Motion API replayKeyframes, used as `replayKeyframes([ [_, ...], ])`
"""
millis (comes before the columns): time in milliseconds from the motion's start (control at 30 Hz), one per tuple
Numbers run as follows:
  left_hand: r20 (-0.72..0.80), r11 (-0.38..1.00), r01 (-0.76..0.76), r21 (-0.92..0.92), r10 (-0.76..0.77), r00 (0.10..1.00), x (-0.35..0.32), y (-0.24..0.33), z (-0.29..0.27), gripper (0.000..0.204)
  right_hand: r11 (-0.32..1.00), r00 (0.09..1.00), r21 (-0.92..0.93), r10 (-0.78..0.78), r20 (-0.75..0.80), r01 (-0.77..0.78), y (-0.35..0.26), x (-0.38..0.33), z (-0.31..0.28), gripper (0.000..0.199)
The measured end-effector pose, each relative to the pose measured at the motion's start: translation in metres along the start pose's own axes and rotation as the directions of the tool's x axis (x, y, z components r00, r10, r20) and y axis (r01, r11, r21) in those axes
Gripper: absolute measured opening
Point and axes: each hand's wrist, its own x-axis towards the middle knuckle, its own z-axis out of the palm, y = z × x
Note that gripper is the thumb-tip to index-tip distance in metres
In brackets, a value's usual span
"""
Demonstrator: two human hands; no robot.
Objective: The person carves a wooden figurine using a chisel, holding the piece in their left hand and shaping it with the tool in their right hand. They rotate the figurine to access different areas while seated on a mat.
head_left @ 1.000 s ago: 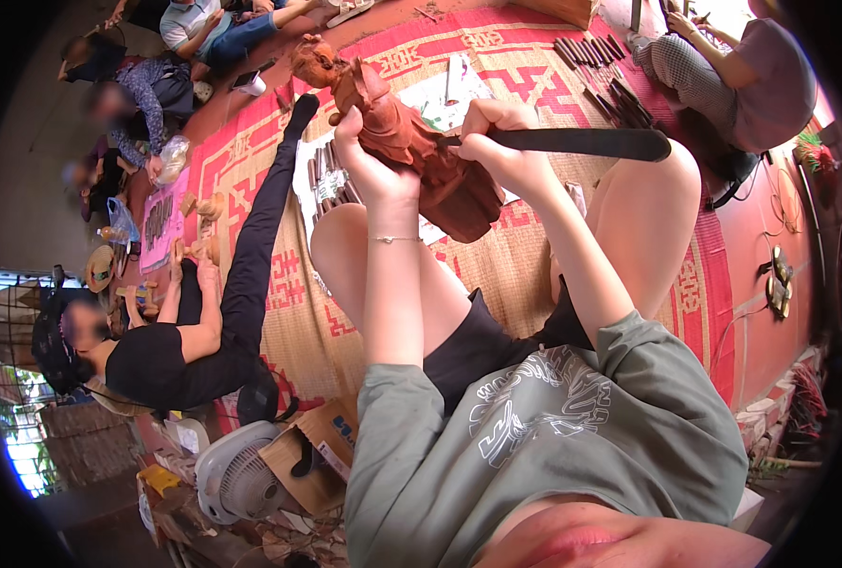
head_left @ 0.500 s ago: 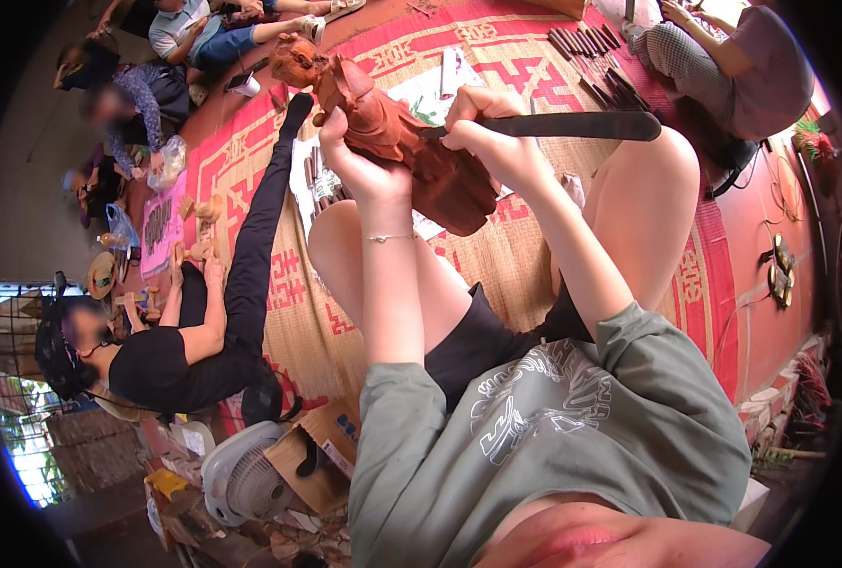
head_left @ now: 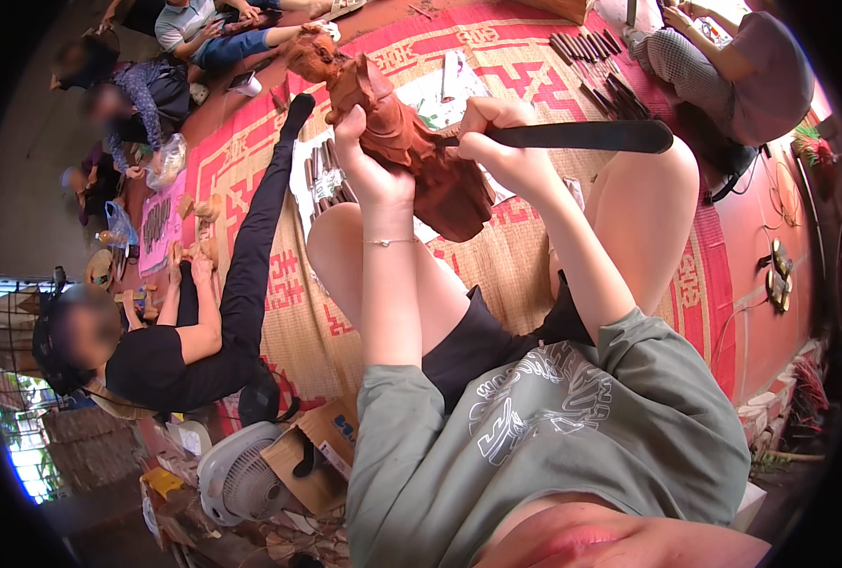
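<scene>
A reddish-brown carved wooden statue is tilted in front of me over the mat, its head end toward the upper left. My left hand wraps around its middle from below, the thumb up along its side. My right hand is closed in a pinch on a long, flat black-handled tool. The rounded handle end sticks out to the right. Toward the left, the tool's thin tip meets the statue's lower side; the exact shape of that tip is too small to make out.
Several dark-handled tools lie at the far right of the woven mat, others on white paper beside my left knee. A person in black sits at left, another at far right. A fan and cardboard box stand lower left.
The statue and both hands have shifted slightly to the right. The tool tip has moved a little lower along the statue, and both grips are unchanged.
</scene>
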Motion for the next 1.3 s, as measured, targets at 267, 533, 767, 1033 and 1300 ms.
replayKeyframes([
  [267, 0.002, 0.996, 0.029, -0.081, -0.029, 1.0, 0.002, -0.001, -0.003, 0.051, 0.998, 1.0, -0.056, -0.02, 0.008, 0.021, 0.004, 0.001, -0.007, 0.015],
  [533, 0.026, 0.999, 0.031, -0.037, -0.03, 0.999, 0.001, -0.001, -0.005, 0.049, 0.996, 1.0, 0.093, 0.008, 0.004, -0.008, 0.0, 0.001, -0.003, 0.016],
  [767, 0.002, 0.997, 0.05, -0.053, -0.05, 0.999, -0.004, -0.007, 0.003, 0.053, 0.98, 0.998, 0.193, 0.056, -0.035, -0.048, -0.006, -0.001, -0.004, 0.016],
  [1033, 0.001, 0.993, 0.097, -0.07, -0.097, 0.995, -0.003, -0.014, -0.002, 0.049, 0.999, 0.999, -0.025, 0.034, -0.043, -0.035, 0.015, -0.003, -0.014, 0.015],
  [1300, -0.047, 0.999, 0.029, -0.027, -0.03, 0.998, -0.002, -0.011, 0.003, 0.047, 1.0, 1.0, 0.025, 0.0, -0.023, 0.0, 0.019, -0.004, -0.013, 0.015],
])
